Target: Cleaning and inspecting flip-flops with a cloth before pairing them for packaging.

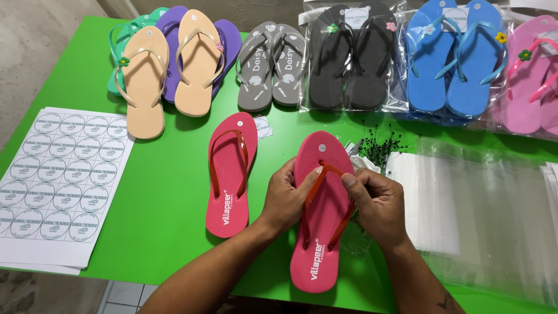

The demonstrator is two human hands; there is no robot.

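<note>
Under the right hand (pixel 376 203), something small, perhaps a charm, stays hidden.

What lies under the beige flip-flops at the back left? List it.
Under the beige flip-flops lie a purple pair and a green pair, stacked on the green table. Only their edges and toe ends show; their straps and most of their soles are mostly covered.

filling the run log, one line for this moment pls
left hand grips red flip-flop | right hand pinches strap | twin flip-flop lies left
</note>
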